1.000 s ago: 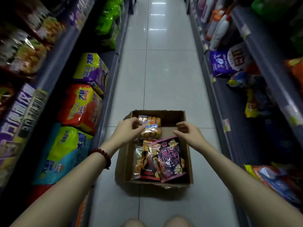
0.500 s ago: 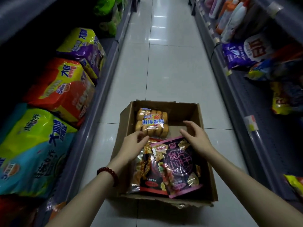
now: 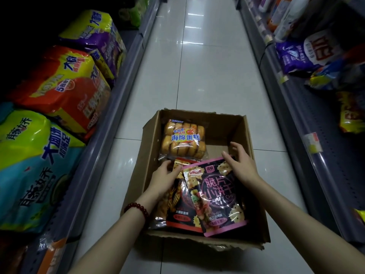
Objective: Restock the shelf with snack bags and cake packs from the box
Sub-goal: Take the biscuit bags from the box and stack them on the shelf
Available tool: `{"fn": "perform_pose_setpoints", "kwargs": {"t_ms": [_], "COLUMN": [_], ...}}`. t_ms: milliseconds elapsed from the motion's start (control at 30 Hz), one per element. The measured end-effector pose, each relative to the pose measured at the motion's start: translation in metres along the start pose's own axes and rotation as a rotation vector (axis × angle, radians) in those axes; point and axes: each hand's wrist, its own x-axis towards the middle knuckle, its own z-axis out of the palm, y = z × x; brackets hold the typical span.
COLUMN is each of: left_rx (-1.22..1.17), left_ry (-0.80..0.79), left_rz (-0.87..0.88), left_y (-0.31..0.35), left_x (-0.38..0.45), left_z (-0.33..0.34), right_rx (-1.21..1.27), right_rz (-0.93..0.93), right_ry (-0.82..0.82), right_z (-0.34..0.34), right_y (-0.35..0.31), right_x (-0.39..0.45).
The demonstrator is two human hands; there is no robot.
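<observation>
Far left, on the left shelf [image 3: 110, 107]: big noodle packs lying side by side, a green-blue one [image 3: 33, 167] nearest, then a red one [image 3: 65, 89], then a purple one [image 3: 94, 34]. On the tiled floor between the shelves, an open cardboard box [image 3: 246, 139]. Inside, at the far end, a clear cake pack [image 3: 183, 141] lying flat. Nearer, a red snack bag [image 3: 177, 210], partly covered by a pink snack bag [image 3: 219, 196] overlapping its right side. Left hand [image 3: 166, 178], red bead bracelet [image 3: 138, 209] on the wrist, resting on the red bag's top left corner, fingers lightly bent over its edge; whether actually gripping, cannot tell. Right hand [image 3: 240, 165] on the pink bag's top right corner, fingers spread and curved over the edge, thumb on the bag's face; firm hold or mere touch, cannot tell. Far right, on the right shelf [image 3: 308, 147]: a purple bag [image 3: 296, 56] and yellow bags [image 3: 349, 113].
</observation>
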Motion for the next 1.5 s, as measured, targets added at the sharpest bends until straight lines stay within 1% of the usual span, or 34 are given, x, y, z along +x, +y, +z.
{"fn": "perform_pose_setpoints", "kwargs": {"t_ms": [67, 167, 300, 467, 567, 667, 733, 900, 967, 1133, 1300, 1433, 1500], "left_rx": [-0.08, -0.116, -0.127, -0.205, -0.284, -0.364, -0.386, -0.451, -0.483, -0.494, -0.529, -0.528, -0.539], "left_ry": [-0.011, -0.049, -0.088, -0.116, -0.115, -0.15, -0.17, -0.202, -0.211, -0.174, -0.125, -0.101, -0.099], "left_rz": [-0.058, -0.095, -0.072, -0.024, -0.053, -0.1, -0.122, -0.139, -0.14, -0.115, -0.182, -0.181, -0.161], "left_y": [-0.004, -0.007, -0.006, -0.01, -0.013, -0.011, -0.011, -0.013, -0.012, -0.014, -0.019, -0.018, -0.016], "left_x": [0.004, 0.008, 0.007, 0.004, 0.002, 0.001, 0.0, -0.004, -0.007, -0.013, -0.014, -0.016, -0.018], "left_z": [0.001, 0.001, 0.002, 0.002, -0.001, -0.004, -0.005, -0.004, -0.002, -0.001, -0.001, 0.001, 0.0], "right_rx": [0.04, 0.063, 0.059, 0.03, 0.056, 0.134, 0.182, 0.253, 0.254, 0.197, 0.126, 0.157, 0.221], "right_rz": [0.036, 0.059, 0.065, 0.044, 0.036, 0.065, 0.096, 0.154, 0.157, 0.208, 0.202, 0.182, 0.176], "right_ry": [-0.032, -0.04, -0.018, 0.032, 0.069, 0.073, 0.043, -0.091, -0.109, -0.122, -0.088, -0.094, -0.115], "right_z": [0.001, 0.003, 0.004, 0.001, -0.001, -0.004, -0.007, -0.013, -0.014, -0.015, -0.015, -0.019, -0.023], "right_y": [0.003, 0.004, 0.007, 0.005, 0.004, 0.004, 0.005, 0.012, 0.013, 0.011, 0.011, 0.01, 0.011], "right_x": [0.001, -0.001, -0.002, -0.007, -0.01, -0.01, -0.01, -0.01, -0.011, -0.015, -0.019, -0.023, -0.025]}}
